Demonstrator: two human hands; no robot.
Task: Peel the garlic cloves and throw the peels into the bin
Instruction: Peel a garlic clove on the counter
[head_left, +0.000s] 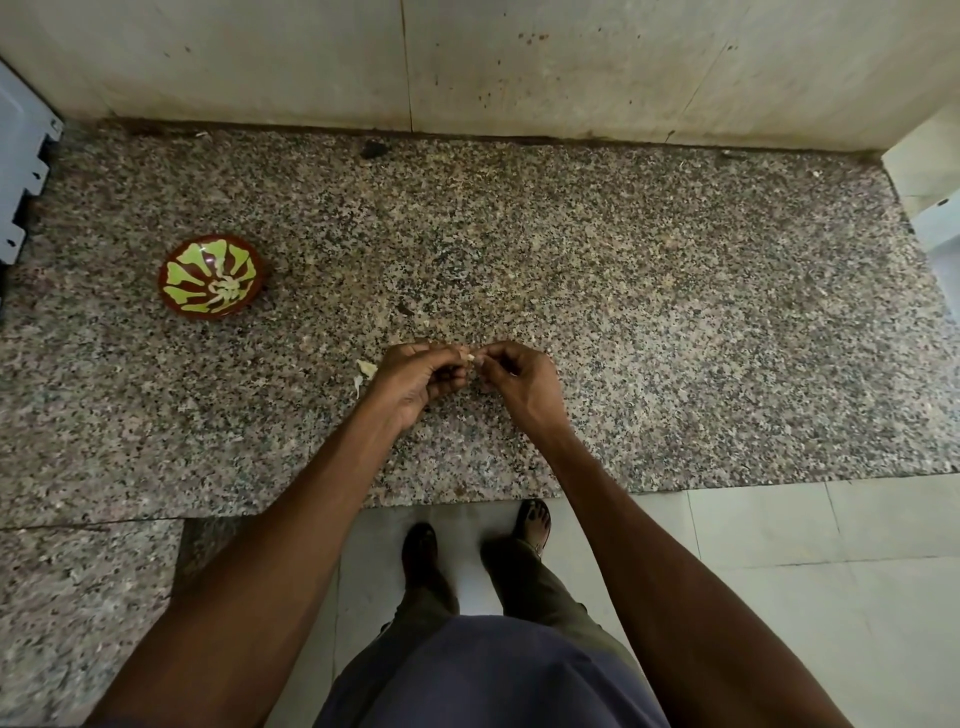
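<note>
Both hands meet over the middle of the granite counter (623, 291). My left hand (415, 382) and my right hand (519, 379) pinch a small pale garlic clove (470, 357) between their fingertips; only a sliver of it shows. Loose pale peels (365, 371) lie on the counter just left of my left hand. A red bowl with a green pattern (210, 275) sits at the left of the counter and holds several pale garlic pieces at its centre. No bin is in view.
A stained wall (467, 62) backs the counter. A white appliance edge (21, 171) stands at the far left, and a white ledge (930, 171) at the far right. The counter's front edge runs above my feet on the tiled floor (779, 545).
</note>
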